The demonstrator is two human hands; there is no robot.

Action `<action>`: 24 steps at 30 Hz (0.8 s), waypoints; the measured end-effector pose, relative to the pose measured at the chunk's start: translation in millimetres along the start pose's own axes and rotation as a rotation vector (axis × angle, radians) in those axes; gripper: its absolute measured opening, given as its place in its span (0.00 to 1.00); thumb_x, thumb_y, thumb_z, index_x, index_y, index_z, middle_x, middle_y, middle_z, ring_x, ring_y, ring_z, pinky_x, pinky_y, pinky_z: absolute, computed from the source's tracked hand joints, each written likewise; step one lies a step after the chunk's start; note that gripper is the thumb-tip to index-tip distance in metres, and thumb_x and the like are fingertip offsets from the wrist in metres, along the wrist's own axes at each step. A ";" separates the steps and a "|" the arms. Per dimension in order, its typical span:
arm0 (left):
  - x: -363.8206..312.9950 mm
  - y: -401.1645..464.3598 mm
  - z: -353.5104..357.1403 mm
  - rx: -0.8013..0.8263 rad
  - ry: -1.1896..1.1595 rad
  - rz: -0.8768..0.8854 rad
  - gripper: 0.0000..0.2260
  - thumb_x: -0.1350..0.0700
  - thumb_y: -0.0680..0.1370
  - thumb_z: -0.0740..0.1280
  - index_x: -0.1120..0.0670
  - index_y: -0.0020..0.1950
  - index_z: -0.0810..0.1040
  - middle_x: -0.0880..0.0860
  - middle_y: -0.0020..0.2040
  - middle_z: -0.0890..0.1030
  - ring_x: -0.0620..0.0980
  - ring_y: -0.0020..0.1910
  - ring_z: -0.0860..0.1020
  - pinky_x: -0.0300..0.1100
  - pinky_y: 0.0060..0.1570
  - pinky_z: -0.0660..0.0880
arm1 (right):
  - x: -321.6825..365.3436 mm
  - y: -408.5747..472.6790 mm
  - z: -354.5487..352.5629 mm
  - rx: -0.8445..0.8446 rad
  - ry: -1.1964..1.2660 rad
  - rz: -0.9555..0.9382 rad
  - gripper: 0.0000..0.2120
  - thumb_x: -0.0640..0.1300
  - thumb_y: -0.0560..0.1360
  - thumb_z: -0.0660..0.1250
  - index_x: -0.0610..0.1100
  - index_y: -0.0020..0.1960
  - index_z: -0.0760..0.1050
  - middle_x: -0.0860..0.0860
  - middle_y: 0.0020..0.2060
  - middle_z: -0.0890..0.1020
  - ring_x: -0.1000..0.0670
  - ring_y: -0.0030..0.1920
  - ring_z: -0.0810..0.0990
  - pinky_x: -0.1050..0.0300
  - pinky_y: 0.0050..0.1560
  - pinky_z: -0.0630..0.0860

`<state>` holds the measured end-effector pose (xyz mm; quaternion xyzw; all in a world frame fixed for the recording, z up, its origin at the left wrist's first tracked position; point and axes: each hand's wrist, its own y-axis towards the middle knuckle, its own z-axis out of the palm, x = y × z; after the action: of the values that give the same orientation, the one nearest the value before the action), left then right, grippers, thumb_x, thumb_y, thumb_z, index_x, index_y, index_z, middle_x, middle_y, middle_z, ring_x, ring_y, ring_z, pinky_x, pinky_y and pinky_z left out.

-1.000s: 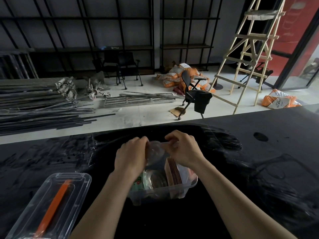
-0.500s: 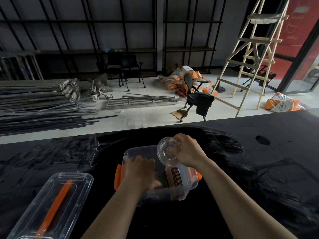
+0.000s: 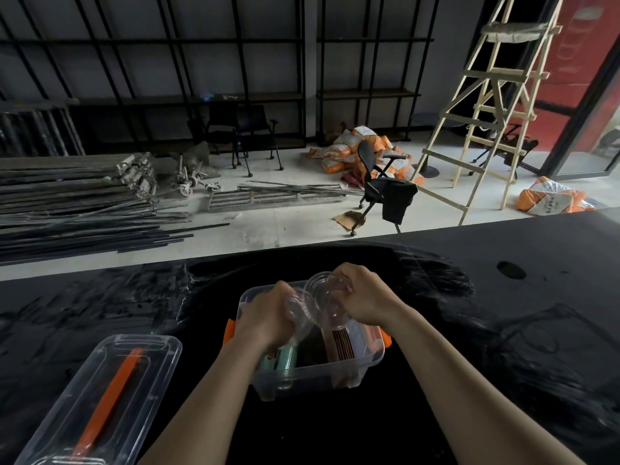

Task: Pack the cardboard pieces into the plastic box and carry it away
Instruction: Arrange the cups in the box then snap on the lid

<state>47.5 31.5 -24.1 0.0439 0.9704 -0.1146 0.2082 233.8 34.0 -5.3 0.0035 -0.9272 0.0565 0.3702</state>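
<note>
**Both hands over the open box**

Your right hand (image 3: 364,295) pinches a clear round lid (image 3: 327,298) above the plastic box (image 3: 318,374) on the black table (image 3: 503,330). Your left hand (image 3: 266,315) grips a clear cup (image 3: 297,312), blurred, beside it. Cardboard pieces (image 3: 340,344) stand upright inside the box, right of a green can (image 3: 280,360). The box's lid (image 3: 100,401) lies well left.

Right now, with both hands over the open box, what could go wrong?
1. The right hand holds a clear round lid and the left hand a clear cup above the plastic box; either may slip and land on the upright cardboard pieces.
2. The box lid lies apart at the left, so carrying now could spill the contents.
3. A green can takes up room inside.
</note>
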 end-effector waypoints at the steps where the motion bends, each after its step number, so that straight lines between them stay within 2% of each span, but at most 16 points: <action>1: 0.3 2.8 -0.6 0.008 -0.012 -0.022 0.18 0.57 0.74 0.66 0.51 0.64 0.74 0.51 0.54 0.85 0.54 0.59 0.81 0.62 0.66 0.70 | 0.2 0.6 1.3 0.009 0.017 0.000 0.12 0.38 0.76 0.67 0.47 0.58 0.78 0.48 0.51 0.83 0.46 0.51 0.82 0.50 0.51 0.81; 3: 5.0 9.7 2.2 0.038 -0.094 -0.038 0.16 0.54 0.71 0.68 0.51 0.59 0.78 0.48 0.45 0.86 0.52 0.51 0.85 0.63 0.63 0.73 | 0.6 1.8 5.3 0.035 0.070 -0.005 0.09 0.37 0.75 0.68 0.49 0.52 0.78 0.49 0.49 0.84 0.46 0.50 0.83 0.46 0.53 0.82; 4: 9.7 14.2 5.9 0.042 -0.187 -0.037 0.15 0.51 0.68 0.70 0.47 0.55 0.79 0.47 0.43 0.86 0.51 0.49 0.85 0.63 0.62 0.75 | 0.8 3.0 7.3 0.040 0.084 -0.012 0.10 0.37 0.75 0.68 0.51 0.50 0.78 0.49 0.48 0.84 0.46 0.50 0.83 0.46 0.54 0.82; 6: 14.0 15.3 6.9 0.034 -0.466 -0.087 0.14 0.49 0.67 0.70 0.40 0.51 0.77 0.47 0.48 0.85 0.53 0.52 0.83 0.60 0.59 0.78 | 2.0 4.4 10.8 0.028 0.113 -0.015 0.09 0.38 0.75 0.69 0.52 0.50 0.77 0.50 0.48 0.83 0.47 0.50 0.82 0.50 0.53 0.81; 7: 11.6 10.8 3.2 0.028 -0.590 -0.124 0.14 0.53 0.69 0.69 0.40 0.53 0.76 0.49 0.53 0.83 0.53 0.54 0.82 0.55 0.56 0.80 | 2.8 4.4 12.4 0.015 0.136 -0.008 0.09 0.38 0.75 0.69 0.51 0.51 0.77 0.50 0.49 0.82 0.47 0.51 0.82 0.51 0.53 0.80; 9: 6.8 5.6 -4.2 0.041 -0.763 -0.134 0.17 0.64 0.76 0.63 0.47 0.61 0.75 0.55 0.57 0.81 0.51 0.53 0.80 0.43 0.42 0.81 | 6.2 4.1 17.3 0.004 0.169 0.006 0.11 0.41 0.75 0.68 0.48 0.56 0.74 0.49 0.51 0.81 0.47 0.52 0.80 0.51 0.52 0.80; 11: 4.0 3.9 -9.0 0.072 -0.874 -0.097 0.18 0.68 0.78 0.60 0.53 0.65 0.73 0.59 0.58 0.80 0.52 0.51 0.79 0.39 0.36 0.77 | 10.9 2.6 22.9 0.017 0.187 0.008 0.19 0.48 0.71 0.68 0.53 0.60 0.68 0.48 0.51 0.80 0.46 0.53 0.80 0.47 0.53 0.81; 12: 2.8 3.0 -10.1 0.082 -0.915 -0.089 0.18 0.68 0.78 0.60 0.54 0.66 0.71 0.60 0.58 0.79 0.52 0.51 0.79 0.40 0.37 0.76 | 12.7 2.9 25.5 0.019 0.187 0.006 0.23 0.52 0.70 0.68 0.56 0.62 0.66 0.48 0.52 0.81 0.45 0.54 0.80 0.44 0.55 0.80; 14: 3.6 2.9 -8.6 0.080 -0.952 -0.090 0.18 0.66 0.79 0.61 0.54 0.67 0.69 0.60 0.58 0.79 0.53 0.52 0.79 0.41 0.40 0.76 | 18.6 3.4 27.2 0.041 0.163 -0.019 0.25 0.49 0.74 0.67 0.53 0.69 0.65 0.48 0.54 0.82 0.46 0.57 0.80 0.45 0.59 0.79; 16: 5.2 2.2 -7.4 0.058 -0.949 -0.087 0.16 0.64 0.80 0.63 0.53 0.67 0.69 0.58 0.57 0.80 0.52 0.52 0.80 0.40 0.40 0.77 | 22.1 5.0 27.0 0.089 0.153 -0.035 0.20 0.45 0.78 0.66 0.47 0.69 0.68 0.47 0.56 0.82 0.47 0.58 0.80 0.46 0.60 0.78; 18: 5.9 1.0 -6.2 0.025 -0.904 -0.058 0.15 0.63 0.80 0.64 0.54 0.66 0.69 0.58 0.57 0.80 0.50 0.51 0.81 0.38 0.39 0.80 | 21.7 4.2 26.7 0.132 0.181 -0.023 0.18 0.45 0.78 0.64 0.46 0.68 0.70 0.47 0.56 0.82 0.47 0.58 0.81 0.44 0.60 0.78; 19: 7.5 0.7 -4.8 0.011 -0.878 -0.040 0.15 0.64 0.81 0.64 0.55 0.66 0.69 0.58 0.57 0.80 0.51 0.53 0.81 0.40 0.43 0.82 | 20.9 2.8 26.9 0.154 0.205 -0.010 0.18 0.44 0.78 0.64 0.47 0.68 0.70 0.47 0.56 0.82 0.48 0.58 0.81 0.43 0.60 0.78; 21: 12.7 1.0 -3.1 -0.018 -0.843 -0.014 0.16 0.65 0.80 0.65 0.54 0.66 0.71 0.57 0.59 0.80 0.53 0.58 0.81 0.50 0.55 0.82 | 17.9 2.5 27.9 0.165 0.246 0.007 0.18 0.44 0.77 0.64 0.49 0.66 0.71 0.48 0.56 0.82 0.48 0.58 0.81 0.43 0.59 0.79; 22: 14.7 0.5 -3.3 -0.036 -0.843 -0.010 0.17 0.66 0.79 0.65 0.52 0.65 0.72 0.56 0.60 0.81 0.53 0.58 0.81 0.54 0.58 0.81 | 15.2 3.9 29.2 0.160 0.277 0.004 0.17 0.44 0.76 0.64 0.51 0.65 0.72 0.48 0.55 0.82 0.48 0.57 0.81 0.43 0.57 0.80; 24: 17.2 -1.4 -4.4 -0.067 -0.843 -0.003 0.18 0.66 0.78 0.66 0.50 0.64 0.76 0.53 0.59 0.82 0.52 0.58 0.82 0.55 0.59 0.80 | 14.4 4.0 29.8 0.140 0.320 -0.011 0.15 0.44 0.76 0.66 0.53 0.61 0.74 0.49 0.53 0.83 0.47 0.56 0.82 0.44 0.53 0.82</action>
<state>30.0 31.9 -27.0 -0.0149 0.8035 -0.0914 0.5881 202.6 35.3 -17.3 0.0252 -0.8502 0.1187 0.5123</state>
